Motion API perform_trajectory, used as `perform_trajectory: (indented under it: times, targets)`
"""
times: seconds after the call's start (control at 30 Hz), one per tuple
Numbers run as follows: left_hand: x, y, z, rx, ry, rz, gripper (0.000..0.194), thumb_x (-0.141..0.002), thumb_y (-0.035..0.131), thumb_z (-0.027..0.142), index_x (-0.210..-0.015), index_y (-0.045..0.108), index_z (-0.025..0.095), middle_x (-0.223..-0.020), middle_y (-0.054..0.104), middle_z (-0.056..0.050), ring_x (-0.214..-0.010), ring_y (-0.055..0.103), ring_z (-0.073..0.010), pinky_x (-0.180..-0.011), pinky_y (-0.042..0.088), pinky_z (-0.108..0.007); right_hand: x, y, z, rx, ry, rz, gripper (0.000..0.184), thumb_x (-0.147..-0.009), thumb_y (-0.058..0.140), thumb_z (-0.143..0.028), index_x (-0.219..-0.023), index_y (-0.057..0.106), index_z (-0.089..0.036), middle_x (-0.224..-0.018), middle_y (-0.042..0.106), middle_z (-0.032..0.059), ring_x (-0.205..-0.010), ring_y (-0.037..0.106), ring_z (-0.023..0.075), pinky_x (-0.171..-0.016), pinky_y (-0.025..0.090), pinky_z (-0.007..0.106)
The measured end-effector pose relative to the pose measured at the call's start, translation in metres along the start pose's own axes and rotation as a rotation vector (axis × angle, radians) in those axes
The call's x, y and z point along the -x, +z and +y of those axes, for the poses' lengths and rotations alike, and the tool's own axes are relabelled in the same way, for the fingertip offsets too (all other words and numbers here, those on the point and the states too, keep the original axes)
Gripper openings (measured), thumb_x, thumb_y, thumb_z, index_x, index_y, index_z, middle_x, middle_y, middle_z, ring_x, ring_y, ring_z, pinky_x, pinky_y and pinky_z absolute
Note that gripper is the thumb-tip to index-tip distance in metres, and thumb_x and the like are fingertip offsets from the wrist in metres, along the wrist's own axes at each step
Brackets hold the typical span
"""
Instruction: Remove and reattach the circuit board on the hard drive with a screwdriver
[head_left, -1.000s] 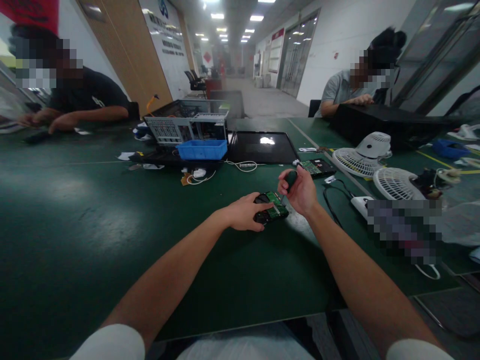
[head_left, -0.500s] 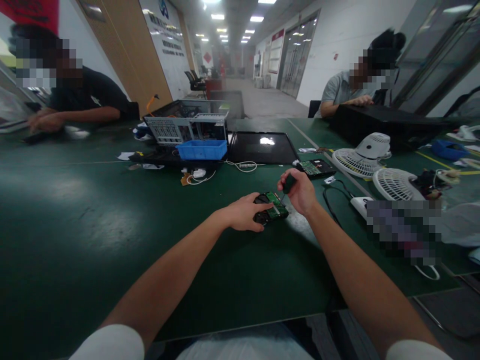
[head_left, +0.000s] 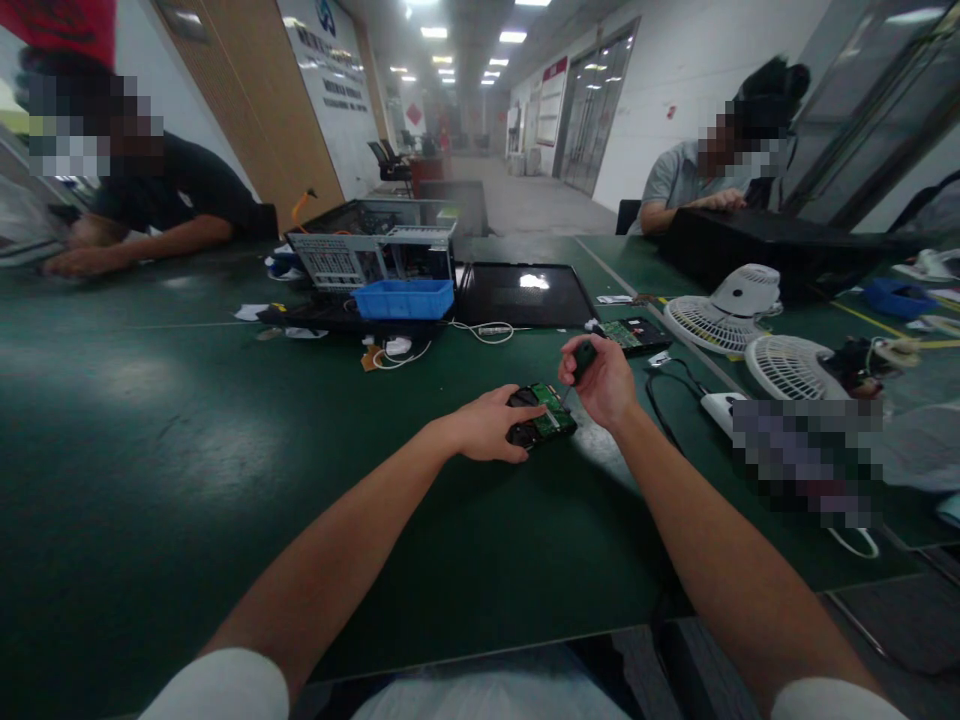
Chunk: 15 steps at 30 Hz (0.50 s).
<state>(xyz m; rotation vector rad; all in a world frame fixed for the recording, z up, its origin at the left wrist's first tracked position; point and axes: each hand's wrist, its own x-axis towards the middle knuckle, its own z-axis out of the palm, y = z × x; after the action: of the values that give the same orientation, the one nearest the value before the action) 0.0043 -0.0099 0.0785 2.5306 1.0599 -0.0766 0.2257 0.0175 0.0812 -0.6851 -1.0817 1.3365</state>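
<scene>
A small black device with a green circuit board (head_left: 546,418) lies on the green table (head_left: 225,450) in front of me. My left hand (head_left: 487,425) rests on its left side and grips it, thumb across the top. My right hand (head_left: 604,380) is closed round the dark handle of a screwdriver (head_left: 582,360), held upright with its thin shaft pointing down at the board's right edge.
A second circuit board (head_left: 634,335) lies further back. Behind are a blue tray (head_left: 405,298), an open computer case (head_left: 375,245), a black panel (head_left: 525,295), two white fans (head_left: 787,365) and a black cable (head_left: 667,400). Two other people sit at the far corners.
My right hand has twisted the screwdriver handle slightly and closed tighter on it. The left hand and device have stayed put. The person at far left has shifted an arm.
</scene>
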Motion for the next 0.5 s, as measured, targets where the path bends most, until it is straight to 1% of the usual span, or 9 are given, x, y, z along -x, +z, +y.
perform_trajectory:
  times: [0.1,0.2,0.3,0.37,0.43,0.5]
  targets:
    - [-0.0002,0.0005,-0.0010,0.005,0.010,-0.003,0.088,-0.085,0.070,0.059,-0.163,0.033,0.038,-0.172,0.013,-0.007,-0.153,0.029,-0.0407,-0.122,0.032,-0.048,-0.0004,0.0008,0.0014,0.011,-0.020,0.049,0.027,-0.085,0.067,-0.048,-0.077,0.062,-0.023,-0.069,0.058,0.0002,-0.061,0.056,0.0154,-0.058,0.046,0.030]
    - [0.0000,0.0007,-0.0014,0.007,0.007,0.000,0.088,-0.085,0.071,0.058,-0.163,0.033,0.038,-0.172,0.013,-0.008,-0.154,0.028,-0.0410,-0.123,0.031,-0.048,0.0006,0.0024,0.0009,-0.006,-0.029,0.081,0.022,-0.082,0.069,-0.042,-0.077,0.060,-0.023,-0.074,0.063,0.0003,-0.065,0.061,0.0159,-0.063,0.049,0.030]
    - [0.0003,0.0009,-0.0014,0.010,0.007,0.007,0.089,-0.084,0.072,0.058,-0.162,0.034,0.037,-0.172,0.013,-0.008,-0.153,0.029,-0.0416,-0.123,0.031,-0.048,0.0015,0.0022,-0.0004,-0.012,-0.010,0.071,0.021,-0.081,0.069,-0.042,-0.078,0.058,-0.024,-0.074,0.064,-0.0001,-0.062,0.059,0.0153,-0.060,0.047,0.030]
    - [0.0004,0.0010,-0.0015,0.011,0.011,0.008,0.089,-0.084,0.072,0.058,-0.162,0.034,0.038,-0.172,0.013,-0.008,-0.154,0.028,-0.0417,-0.123,0.031,-0.048,0.0016,0.0009,-0.0011,-0.005,-0.011,0.038,0.020,-0.082,0.068,-0.042,-0.080,0.060,-0.024,-0.069,0.060,-0.0013,-0.057,0.054,0.0139,-0.055,0.043,0.029]
    - [0.0003,0.0011,-0.0016,0.011,0.014,0.007,0.088,-0.084,0.072,0.057,-0.162,0.034,0.038,-0.172,0.013,-0.008,-0.154,0.027,-0.0415,-0.123,0.031,-0.048,0.0016,-0.0003,-0.0016,-0.010,-0.020,-0.011,0.021,-0.084,0.065,-0.044,-0.081,0.063,-0.023,-0.063,0.053,-0.0022,-0.052,0.049,0.0129,-0.052,0.039,0.028]
    - [0.0003,0.0009,-0.0011,0.012,0.016,0.007,0.088,-0.085,0.071,0.058,-0.162,0.035,0.037,-0.172,0.014,-0.009,-0.154,0.027,-0.0412,-0.123,0.031,-0.047,0.0016,-0.0007,-0.0021,-0.020,-0.019,-0.049,0.028,-0.088,0.059,-0.048,-0.081,0.067,-0.022,-0.060,0.048,-0.0024,-0.050,0.045,0.0124,-0.051,0.037,0.029]
